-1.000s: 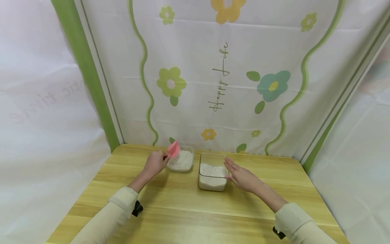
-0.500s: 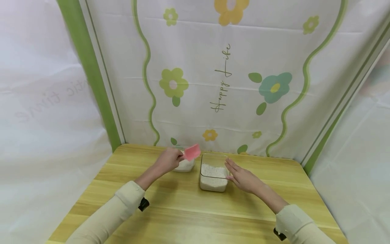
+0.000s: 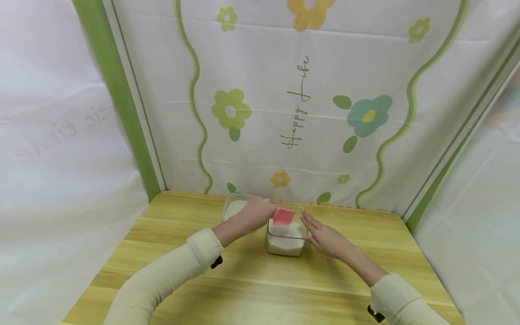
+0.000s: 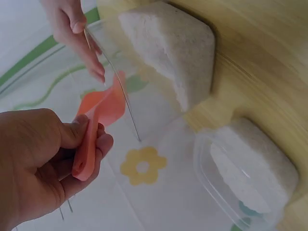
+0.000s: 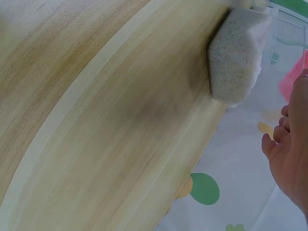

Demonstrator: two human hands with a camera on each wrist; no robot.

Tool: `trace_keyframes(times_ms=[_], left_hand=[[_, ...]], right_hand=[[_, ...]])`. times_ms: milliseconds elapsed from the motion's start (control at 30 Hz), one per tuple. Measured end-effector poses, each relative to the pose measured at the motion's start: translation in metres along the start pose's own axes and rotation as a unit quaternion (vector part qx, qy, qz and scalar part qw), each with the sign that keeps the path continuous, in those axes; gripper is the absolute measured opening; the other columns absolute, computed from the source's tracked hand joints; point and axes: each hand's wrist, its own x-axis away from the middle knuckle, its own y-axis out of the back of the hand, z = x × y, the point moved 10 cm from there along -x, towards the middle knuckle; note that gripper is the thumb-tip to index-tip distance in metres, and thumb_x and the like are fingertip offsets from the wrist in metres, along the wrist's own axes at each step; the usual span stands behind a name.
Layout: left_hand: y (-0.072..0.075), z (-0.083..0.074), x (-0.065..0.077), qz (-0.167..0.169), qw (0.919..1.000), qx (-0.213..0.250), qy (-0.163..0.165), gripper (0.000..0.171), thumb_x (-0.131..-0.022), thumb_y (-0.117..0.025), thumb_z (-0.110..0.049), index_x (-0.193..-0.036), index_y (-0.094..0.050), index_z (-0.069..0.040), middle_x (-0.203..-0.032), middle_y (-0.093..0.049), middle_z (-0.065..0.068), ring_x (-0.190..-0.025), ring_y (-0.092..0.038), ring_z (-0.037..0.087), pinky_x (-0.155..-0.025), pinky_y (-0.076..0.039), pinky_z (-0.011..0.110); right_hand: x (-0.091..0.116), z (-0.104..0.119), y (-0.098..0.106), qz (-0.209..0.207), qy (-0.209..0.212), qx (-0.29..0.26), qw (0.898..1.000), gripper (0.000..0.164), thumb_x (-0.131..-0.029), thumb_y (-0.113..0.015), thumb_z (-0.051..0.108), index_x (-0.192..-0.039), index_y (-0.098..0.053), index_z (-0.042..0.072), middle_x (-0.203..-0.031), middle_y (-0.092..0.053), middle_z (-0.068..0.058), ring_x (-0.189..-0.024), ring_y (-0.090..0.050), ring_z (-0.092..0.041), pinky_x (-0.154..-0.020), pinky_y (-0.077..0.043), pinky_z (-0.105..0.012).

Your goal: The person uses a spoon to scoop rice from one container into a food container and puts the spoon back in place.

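Note:
My left hand (image 3: 257, 214) grips the handle of a pink scoop (image 3: 283, 216), which is over the opening of a clear glass container (image 3: 280, 236). White grainy powder (image 4: 192, 53) fills the container's lower part, heaped unevenly. The left wrist view has the scoop (image 4: 108, 103) tilted behind the glass rim; what it carries cannot be made out. With fingers mostly straight, my right hand (image 3: 327, 238) rests against the container's right side at the rim. To the left, partly behind my left arm, stands a smaller clear plastic tub (image 3: 225, 211) with white powder in it.
Both containers stand near the back edge of a wood-grain table (image 3: 260, 289). Behind it hangs a white curtain (image 3: 260, 153) with flowers and lettering. More white cloth (image 3: 61, 180) encloses the sides.
My left hand has carried the scoop rightward from above the plastic tub to the glass container's opening, its bowl turning on the way. My right hand has stayed against the container.

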Motion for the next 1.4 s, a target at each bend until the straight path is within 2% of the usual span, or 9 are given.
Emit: trace_keyframes(times_ms=[100,233,367,500,667,833,1100,1267,1400], left_hand=[[-0.009,-0.015,-0.017,0.012,0.9984,-0.054,-0.015,0.023,-0.093,-0.065,-0.008,-0.074,-0.07,-0.021,-0.076,-0.07,-0.006,-0.059,-0.057,0.008,-0.049,-0.049,0.026],[-0.024,-0.028,-0.033,0.047,0.9931,-0.105,-0.023,0.017,-0.092,-0.068,-0.015,-0.086,-0.076,-0.028,-0.088,-0.073,-0.011,-0.072,-0.067,0.009,-0.059,-0.057,0.029],[-0.039,-0.039,-0.043,0.089,0.9887,-0.11,-0.049,0.014,-0.095,-0.066,-0.018,-0.092,-0.076,-0.028,-0.09,-0.073,-0.013,-0.071,-0.064,0.005,-0.061,-0.055,0.024],[-0.047,-0.045,-0.048,0.117,0.9833,-0.103,-0.093,0.018,-0.1,-0.059,-0.016,-0.092,-0.074,-0.021,-0.087,-0.071,-0.01,-0.062,-0.048,0.003,-0.054,-0.046,0.018],[-0.064,-0.043,-0.053,0.167,0.9769,-0.069,-0.114,0.018,-0.102,-0.055,-0.014,-0.093,-0.071,-0.016,-0.09,-0.069,-0.005,-0.063,-0.043,0.005,-0.057,-0.04,0.02],[-0.079,-0.039,-0.056,0.216,0.9712,-0.01,-0.101,0.01,-0.099,-0.061,-0.013,-0.094,-0.069,-0.013,-0.084,-0.066,-0.004,-0.062,-0.044,0.006,-0.059,-0.041,0.021],[-0.083,-0.036,-0.057,0.215,0.9715,0.012,-0.099,0.01,-0.097,-0.063,-0.013,-0.088,-0.068,-0.013,-0.076,-0.06,-0.005,-0.062,-0.042,0.007,-0.059,-0.039,0.021],[-0.076,-0.03,-0.051,0.217,0.9682,0.091,-0.086,0.013,-0.094,-0.067,-0.012,-0.081,-0.072,-0.011,-0.076,-0.067,-0.004,-0.061,-0.045,0.005,-0.057,-0.04,0.018],[-0.066,-0.025,-0.044,0.22,0.9638,0.129,-0.079,0.015,-0.094,-0.068,-0.013,-0.081,-0.076,-0.01,-0.08,-0.073,-0.002,-0.06,-0.05,0.002,-0.056,-0.043,0.015]], right_hand=[[0.002,0.0,0.002,-0.007,0.003,0.001,1.0,0.065,-0.105,-0.048,0.037,-0.153,-0.031,-0.003,-0.162,-0.025,-0.023,-0.126,-0.058,-0.037,-0.099,-0.049,-0.048],[0.002,0.001,0.003,-0.016,0.01,0.001,1.0,0.063,-0.105,-0.048,0.035,-0.152,-0.033,-0.004,-0.161,-0.027,-0.024,-0.115,-0.065,-0.035,-0.096,-0.051,-0.048],[0.0,0.001,0.002,-0.008,0.009,-0.005,1.0,0.063,-0.105,-0.047,0.036,-0.152,-0.033,-0.004,-0.161,-0.027,-0.024,-0.118,-0.064,-0.035,-0.098,-0.05,-0.047],[-0.001,0.001,0.001,-0.001,0.006,-0.004,1.0,0.063,-0.105,-0.046,0.036,-0.152,-0.032,-0.004,-0.162,-0.025,-0.024,-0.115,-0.065,-0.035,-0.098,-0.05,-0.047],[-0.001,0.001,0.002,-0.007,0.006,-0.006,1.0,0.063,-0.105,-0.049,0.034,-0.152,-0.033,-0.004,-0.161,-0.026,-0.024,-0.111,-0.067,-0.033,-0.097,-0.051,-0.047],[0.0,-0.001,-0.001,-0.004,0.006,-0.008,1.0,0.064,-0.105,-0.047,0.035,-0.152,-0.032,-0.006,-0.161,-0.026,-0.025,-0.115,-0.065,-0.034,-0.098,-0.05,-0.047],[0.0,-0.002,-0.002,-0.009,0.004,-0.009,1.0,0.064,-0.105,-0.048,0.036,-0.152,-0.033,-0.004,-0.161,-0.026,-0.024,-0.109,-0.069,-0.03,-0.097,-0.05,-0.048],[0.0,-0.003,-0.004,-0.005,0.001,-0.009,1.0,0.065,-0.105,-0.046,0.038,-0.153,-0.031,-0.003,-0.162,-0.024,-0.023,-0.112,-0.067,-0.032,-0.098,-0.05,-0.047],[0.0,-0.003,-0.002,-0.012,0.001,-0.012,1.0,0.065,-0.105,-0.048,0.037,-0.153,-0.031,-0.003,-0.161,-0.026,-0.024,-0.112,-0.067,-0.034,-0.096,-0.051,-0.048]])
